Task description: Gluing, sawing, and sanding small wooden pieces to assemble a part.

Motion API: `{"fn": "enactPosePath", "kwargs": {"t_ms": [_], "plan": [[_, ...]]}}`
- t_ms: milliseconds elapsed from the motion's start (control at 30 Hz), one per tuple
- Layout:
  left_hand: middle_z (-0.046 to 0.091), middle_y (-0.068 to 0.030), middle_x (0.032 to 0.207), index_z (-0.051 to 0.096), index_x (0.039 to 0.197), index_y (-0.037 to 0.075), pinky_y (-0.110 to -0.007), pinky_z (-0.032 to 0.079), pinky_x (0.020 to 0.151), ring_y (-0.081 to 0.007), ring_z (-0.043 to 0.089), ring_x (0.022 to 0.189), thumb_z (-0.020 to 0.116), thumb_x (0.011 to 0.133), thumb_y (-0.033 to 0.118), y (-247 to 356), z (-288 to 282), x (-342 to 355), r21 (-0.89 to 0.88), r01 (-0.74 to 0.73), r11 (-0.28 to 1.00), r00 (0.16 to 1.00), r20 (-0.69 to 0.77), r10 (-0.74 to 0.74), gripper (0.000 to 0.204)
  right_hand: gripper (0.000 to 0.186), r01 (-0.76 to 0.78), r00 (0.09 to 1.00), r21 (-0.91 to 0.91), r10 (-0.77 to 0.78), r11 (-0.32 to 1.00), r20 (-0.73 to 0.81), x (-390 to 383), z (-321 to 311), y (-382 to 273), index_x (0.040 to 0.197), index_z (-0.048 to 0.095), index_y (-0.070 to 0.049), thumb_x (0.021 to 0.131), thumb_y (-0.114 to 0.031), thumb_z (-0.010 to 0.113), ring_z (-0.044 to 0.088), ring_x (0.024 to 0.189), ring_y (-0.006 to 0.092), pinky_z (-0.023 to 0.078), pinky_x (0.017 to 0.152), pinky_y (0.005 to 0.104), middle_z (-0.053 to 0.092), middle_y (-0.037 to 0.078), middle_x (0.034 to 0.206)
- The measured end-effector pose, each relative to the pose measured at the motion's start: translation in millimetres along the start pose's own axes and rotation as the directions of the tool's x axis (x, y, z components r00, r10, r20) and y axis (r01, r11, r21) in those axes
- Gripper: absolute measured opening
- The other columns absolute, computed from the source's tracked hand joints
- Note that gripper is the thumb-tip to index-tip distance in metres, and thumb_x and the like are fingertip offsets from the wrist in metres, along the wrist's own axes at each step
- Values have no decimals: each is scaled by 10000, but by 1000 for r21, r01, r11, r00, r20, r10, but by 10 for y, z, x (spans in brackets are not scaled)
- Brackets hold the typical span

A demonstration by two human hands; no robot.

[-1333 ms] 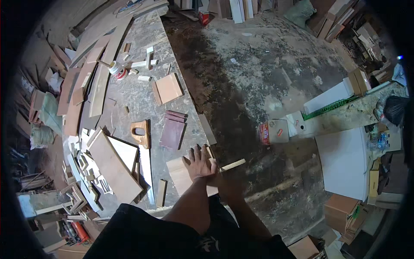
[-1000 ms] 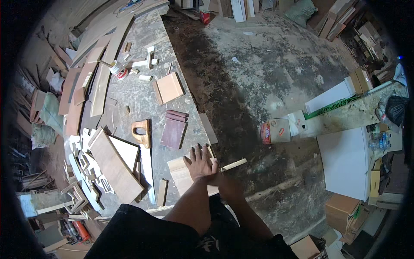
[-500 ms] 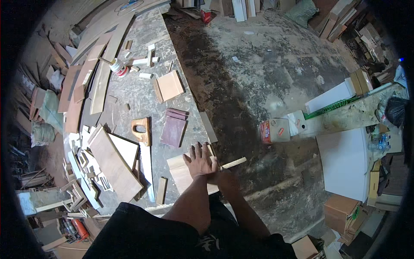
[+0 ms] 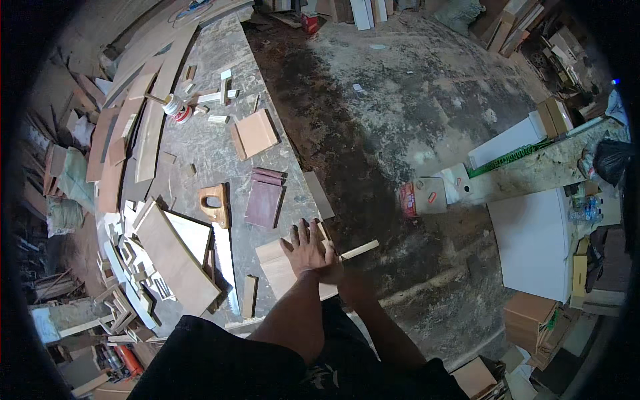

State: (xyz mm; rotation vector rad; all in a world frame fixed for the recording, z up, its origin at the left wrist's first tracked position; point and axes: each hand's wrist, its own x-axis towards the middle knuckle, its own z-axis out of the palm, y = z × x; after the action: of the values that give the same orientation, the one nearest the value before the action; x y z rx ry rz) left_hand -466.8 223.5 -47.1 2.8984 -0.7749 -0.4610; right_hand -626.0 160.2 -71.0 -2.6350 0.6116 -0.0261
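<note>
My left hand point(image 4: 308, 257) lies with fingers spread on a pale square wooden board point(image 4: 272, 268) at the bench edge. My right hand point(image 4: 343, 280) is smeared by motion just right of the left wrist, at the board's edge; its fingers cannot be made out. A thin pale wood strip point(image 4: 360, 250) sticks out past the edge beside it. A handsaw point(image 4: 220, 207) with a wooden handle lies to the left, and purple sanding pads point(image 4: 261, 203) lie above the board. A small wood block point(image 4: 250, 297) lies left of the board.
Stacked boards and offcuts point(image 4: 170, 253) cover the bench's left side, with a glue tub point(image 4: 177, 110) and a square wood panel point(image 4: 255, 135) farther up. The bench point(image 4: 220, 53) has a straight right edge. At the right are a white sheet point(image 4: 527, 247) and cardboard boxes point(image 4: 530, 320).
My left hand stays pressed on the board throughout. My right hand is blurred near the same spot, shifting only slightly. The whole view has shifted a little; nothing else visibly moves.
</note>
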Motion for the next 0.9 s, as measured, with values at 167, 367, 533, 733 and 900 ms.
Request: {"fn": "enactPosePath", "kwargs": {"t_ms": [167, 367, 533, 733, 900], "plan": [[250, -137, 1643, 258, 1594, 228, -697, 58, 1169, -386, 185, 1519, 470, 867, 607, -94, 11, -9, -11, 21, 1000, 1000, -2, -22, 847, 101, 77, 995, 22, -76, 997, -71, 65, -229, -183, 724, 665, -94, 800, -148, 628, 596, 625, 348, 484, 574, 510, 589, 137, 703], [243, -134, 1645, 263, 1592, 222, -705, 49, 1162, -385, 178, 1520, 458, 881, 601, 34, 13, -20, -46, -2, 999, 1000, 6, 2, 829, 97, 153, 976, -96, -166, 984, -144, -14, -51, 37, 726, 667, -88, 785, -163, 650, 628, 668, 327, 493, 597, 499, 624, 134, 729], [260, -139, 1638, 295, 1579, 214, -705, 48, 1161, -389, 197, 1511, 465, 870, 602, -141, 25, -24, -32, 34, 999, 999, -37, -35, 826, 120, 181, 983, 66, -179, 981, -29, 49, -479, -202, 699, 674, -85, 771, -179, 656, 638, 654, 313, 505, 615, 485, 630, 134, 712], [272, -145, 1633, 315, 1567, 193, -705, 83, 1157, -385, 212, 1509, 483, 867, 586, 32, 73, 2, -56, -11, 998, 998, -70, 7, 820, 156, 207, 970, -39, -200, 978, 139, -86, -165, 105, 716, 709, -83, 814, -186, 644, 678, 700, 300, 531, 636, 468, 673, 137, 735], [265, -147, 1636, 293, 1581, 202, -700, 94, 1155, -388, 210, 1511, 481, 865, 593, -220, -30, -26, -19, 49, 999, 998, -29, -50, 837, 151, -35, 979, -174, 69, 984, 192, 114, -919, -553, 752, 692, -73, 830, -187, 632, 684, 704, 327, 525, 618, 484, 664, 160, 718]]}}
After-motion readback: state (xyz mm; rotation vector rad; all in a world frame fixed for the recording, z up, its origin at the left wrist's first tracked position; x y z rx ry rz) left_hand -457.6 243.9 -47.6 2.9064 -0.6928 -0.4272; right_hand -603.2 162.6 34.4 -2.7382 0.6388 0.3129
